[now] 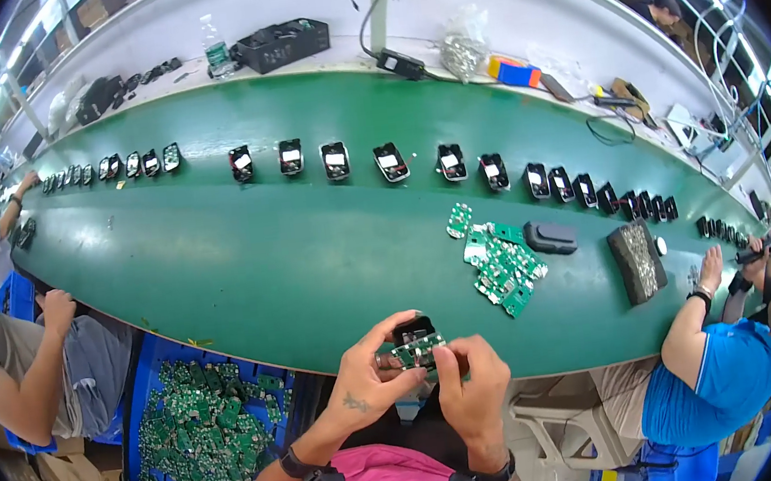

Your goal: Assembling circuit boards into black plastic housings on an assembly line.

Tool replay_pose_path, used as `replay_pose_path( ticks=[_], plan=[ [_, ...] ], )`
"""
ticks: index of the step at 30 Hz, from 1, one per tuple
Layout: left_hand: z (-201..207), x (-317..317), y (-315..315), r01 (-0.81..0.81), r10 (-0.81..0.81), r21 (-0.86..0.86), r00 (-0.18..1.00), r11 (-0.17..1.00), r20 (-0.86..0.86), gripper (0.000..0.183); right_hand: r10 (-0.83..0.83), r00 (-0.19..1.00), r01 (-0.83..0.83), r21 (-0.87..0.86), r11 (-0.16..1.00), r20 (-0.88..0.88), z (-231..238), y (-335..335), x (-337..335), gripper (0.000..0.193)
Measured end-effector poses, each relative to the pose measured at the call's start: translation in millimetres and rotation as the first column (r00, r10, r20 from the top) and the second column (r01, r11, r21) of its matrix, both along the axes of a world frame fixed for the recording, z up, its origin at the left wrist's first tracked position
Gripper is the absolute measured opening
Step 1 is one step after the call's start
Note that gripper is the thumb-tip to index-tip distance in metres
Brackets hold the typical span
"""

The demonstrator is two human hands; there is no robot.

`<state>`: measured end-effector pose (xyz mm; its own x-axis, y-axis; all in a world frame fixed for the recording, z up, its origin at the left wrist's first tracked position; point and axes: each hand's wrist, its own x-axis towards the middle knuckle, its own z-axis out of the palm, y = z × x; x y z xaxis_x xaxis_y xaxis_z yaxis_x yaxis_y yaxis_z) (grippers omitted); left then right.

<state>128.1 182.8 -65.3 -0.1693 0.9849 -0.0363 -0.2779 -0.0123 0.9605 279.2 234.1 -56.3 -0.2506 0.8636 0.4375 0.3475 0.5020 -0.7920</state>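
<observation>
Near the table's front edge, my left hand (372,378) is closed around a small black casing (413,327). A green circuit board (419,351) lies against the casing; I cannot tell whether it sits inside it. My right hand (470,391) pinches the right end of this board between thumb and fingers. Ahead and to the right, a loose pile of green circuit boards (504,266) rests on the green table (246,255). Beside the pile is a dark grey oblong case (551,237).
Black casings with white labels (335,161) stand in a long row across the table. A dark block (637,261) lies at right. A blue bin (148,355) full of boards is at lower left. Co-workers sit on the left (19,373) and right (724,374).
</observation>
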Motion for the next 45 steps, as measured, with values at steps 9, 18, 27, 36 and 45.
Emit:
replay_pose_path(
  ticks=[9,18,27,36,45],
  plan=[
    [5.1,2.4,-5.3,-0.054,0.059,0.025,0.957,0.998,-0.285,0.063,0.202,0.973,-0.205,-0.011,0.979,-0.11,-1.6,-9.8,-3.5,0.009],
    [2.6,7.5,1.4,-0.078,0.151,0.147,0.788,0.986,-0.597,0.062,0.2,0.968,-0.22,-0.129,0.967,-0.149,1.6,-2.8,-3.6,0.008],
    [-2.3,-1.9,-4.2,-0.011,0.09,0.136,0.805,0.991,-0.587,0.066,0.202,0.952,-0.298,-0.543,0.785,-0.231,-4.5,-3.4,6.5,0.023],
    [-5.3,13.1,-12.8,-0.073,0.209,0.241,0.766,0.968,-0.608,0.064,0.251,0.962,-0.219,-0.251,0.943,0.105,20.2,3.3,23.9,0.02],
    [5.2,7.4,-6.6,0.077,0.021,0.162,0.846,0.984,-0.532,0.064,0.086,0.971,-0.177,-0.43,0.886,-0.222,-7.2,5.3,22.8,0.022]
  ],
)
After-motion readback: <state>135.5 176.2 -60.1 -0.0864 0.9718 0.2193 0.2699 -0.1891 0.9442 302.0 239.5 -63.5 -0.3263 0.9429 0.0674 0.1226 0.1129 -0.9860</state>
